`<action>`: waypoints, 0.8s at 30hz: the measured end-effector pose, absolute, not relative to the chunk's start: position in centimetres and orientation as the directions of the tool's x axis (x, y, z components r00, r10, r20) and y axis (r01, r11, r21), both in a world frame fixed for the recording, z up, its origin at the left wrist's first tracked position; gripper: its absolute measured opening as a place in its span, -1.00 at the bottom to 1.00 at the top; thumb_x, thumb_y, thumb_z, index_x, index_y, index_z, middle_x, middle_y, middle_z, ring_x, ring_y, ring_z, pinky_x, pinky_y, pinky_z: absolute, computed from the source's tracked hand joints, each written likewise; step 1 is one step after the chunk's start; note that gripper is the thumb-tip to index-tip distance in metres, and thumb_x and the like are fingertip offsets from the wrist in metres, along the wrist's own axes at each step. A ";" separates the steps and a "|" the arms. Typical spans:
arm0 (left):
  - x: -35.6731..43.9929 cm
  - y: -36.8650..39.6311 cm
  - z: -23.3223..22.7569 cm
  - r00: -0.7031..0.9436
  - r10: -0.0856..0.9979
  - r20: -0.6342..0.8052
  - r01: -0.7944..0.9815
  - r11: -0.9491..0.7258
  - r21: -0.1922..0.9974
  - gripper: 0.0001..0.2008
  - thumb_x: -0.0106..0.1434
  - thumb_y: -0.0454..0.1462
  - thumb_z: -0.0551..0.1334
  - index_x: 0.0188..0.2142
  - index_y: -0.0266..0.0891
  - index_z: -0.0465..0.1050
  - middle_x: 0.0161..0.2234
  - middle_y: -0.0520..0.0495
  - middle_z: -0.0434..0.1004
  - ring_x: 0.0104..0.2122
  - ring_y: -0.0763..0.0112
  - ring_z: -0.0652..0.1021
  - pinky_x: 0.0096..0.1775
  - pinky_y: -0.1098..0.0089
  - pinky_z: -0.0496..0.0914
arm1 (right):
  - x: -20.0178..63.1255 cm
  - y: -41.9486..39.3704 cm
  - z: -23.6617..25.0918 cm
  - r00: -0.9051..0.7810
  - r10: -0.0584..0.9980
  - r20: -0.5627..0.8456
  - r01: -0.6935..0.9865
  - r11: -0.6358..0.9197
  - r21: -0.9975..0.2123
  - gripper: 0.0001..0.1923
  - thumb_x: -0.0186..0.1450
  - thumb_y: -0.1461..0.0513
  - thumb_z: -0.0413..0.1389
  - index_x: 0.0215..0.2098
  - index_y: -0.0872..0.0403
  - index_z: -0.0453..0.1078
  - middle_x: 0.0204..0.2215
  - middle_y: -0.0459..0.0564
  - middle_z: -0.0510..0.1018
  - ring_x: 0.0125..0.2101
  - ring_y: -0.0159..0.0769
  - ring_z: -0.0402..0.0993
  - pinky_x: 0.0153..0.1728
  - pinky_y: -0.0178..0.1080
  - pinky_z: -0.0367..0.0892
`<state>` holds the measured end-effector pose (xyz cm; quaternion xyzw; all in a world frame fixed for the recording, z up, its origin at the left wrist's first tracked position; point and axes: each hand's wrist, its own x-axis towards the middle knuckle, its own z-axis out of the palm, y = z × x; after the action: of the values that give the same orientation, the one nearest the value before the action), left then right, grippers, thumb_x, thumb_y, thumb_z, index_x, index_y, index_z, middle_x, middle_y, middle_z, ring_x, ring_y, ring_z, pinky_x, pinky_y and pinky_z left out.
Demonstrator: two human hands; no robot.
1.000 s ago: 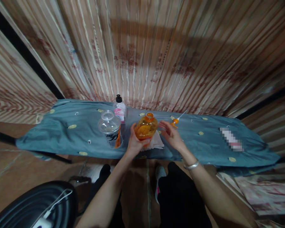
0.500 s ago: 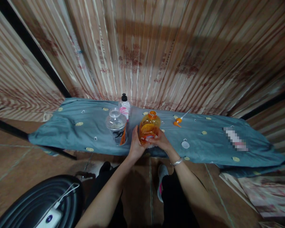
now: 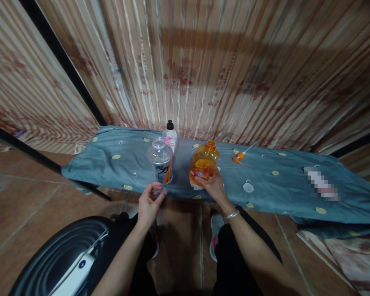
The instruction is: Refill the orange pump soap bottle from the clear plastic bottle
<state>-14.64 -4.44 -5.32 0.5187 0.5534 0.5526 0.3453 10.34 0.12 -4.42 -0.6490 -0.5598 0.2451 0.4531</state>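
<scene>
An orange see-through bottle [image 3: 204, 162] with no cap stands upright on the teal cloth of the table [image 3: 111, 164], over a bit of white cloth. My right hand [image 3: 214, 187], a silver bracelet on its wrist, grips the bottle's lower right side. My left hand [image 3: 148, 202] is off the bottle. It hovers with loosely spread fingers at the table's front edge, just below a clear plastic bottle [image 3: 160, 158], and holds nothing.
A small bottle with a black cap and pink label [image 3: 171, 136] stands behind the clear one. An orange pump nozzle [image 3: 239, 156] and a white cap [image 3: 248, 187] lie to the right. A black round object [image 3: 64, 255] sits on the floor at lower left.
My left hand has let go of the orange bottle and dropped toward the table's front edge. The bottle now stands on the table with only my right hand on it. The view shifted left.
</scene>
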 end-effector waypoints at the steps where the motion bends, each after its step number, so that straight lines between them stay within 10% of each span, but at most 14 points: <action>1: -15.4 -4.0 -5.5 -0.290 0.938 0.192 0.209 -0.134 0.969 -0.52 0.07 -0.07 0.39 -0.05 -0.15 0.38 -0.07 -0.15 0.51 -0.03 0.17 0.56 0.08 0.12 0.41 | 10.4 0.1 -4.8 0.254 0.951 0.179 0.502 0.029 -0.864 -0.37 0.04 -0.03 0.34 -0.04 0.02 0.27 -0.17 0.09 0.65 -0.14 0.09 0.62 -0.10 0.19 0.49; 5: -16.2 -1.0 -6.3 -0.375 0.913 0.161 0.270 -0.058 0.961 0.04 -0.16 -0.15 0.53 0.27 -0.21 0.08 0.28 -0.37 0.24 0.31 -0.03 0.27 0.28 0.03 0.14 | 10.6 0.2 -6.1 0.244 0.954 0.176 0.489 0.035 -0.871 -0.41 0.04 0.02 0.35 -0.06 -0.02 0.27 -0.18 0.06 0.64 -0.14 0.07 0.62 -0.09 0.17 0.49; 11: -14.0 2.2 -7.0 -0.357 0.931 0.076 0.347 0.057 0.936 0.17 -0.19 -0.26 0.55 0.34 -0.22 -0.06 0.25 -0.36 0.32 0.25 -0.03 0.38 0.23 0.08 0.25 | 10.7 0.3 -6.7 0.230 0.957 0.175 0.478 0.045 -0.877 -0.42 0.02 0.01 0.36 -0.08 -0.03 0.27 -0.20 0.03 0.63 -0.17 0.06 0.62 -0.11 0.17 0.50; 19: -14.1 2.4 -6.1 -0.351 0.936 0.025 0.454 0.146 0.879 -0.59 0.31 -0.14 0.29 0.09 -0.24 0.40 0.03 -0.18 0.50 -0.06 0.19 0.56 -0.05 0.07 0.49 | 10.8 0.2 -6.4 0.252 0.957 0.144 0.487 0.003 -0.874 -0.42 0.05 0.00 0.33 -0.06 0.02 0.29 -0.20 0.10 0.62 -0.16 0.13 0.61 -0.10 0.20 0.49; 24: -14.1 1.9 -5.6 -0.348 0.937 0.035 0.462 0.139 0.876 -0.63 0.35 -0.14 0.25 0.07 -0.25 0.41 -0.01 -0.16 0.51 -0.11 0.24 0.57 -0.09 0.09 0.50 | 10.6 0.1 -6.0 0.243 0.961 0.129 0.485 -0.005 -0.874 -0.42 0.05 0.00 0.33 -0.06 0.00 0.27 -0.18 0.10 0.62 -0.14 0.13 0.60 -0.07 0.21 0.47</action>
<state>-14.07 1.89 -5.64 0.4984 0.7013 0.4269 0.2782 10.63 0.06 -5.99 -0.6549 -0.5523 0.2712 0.4387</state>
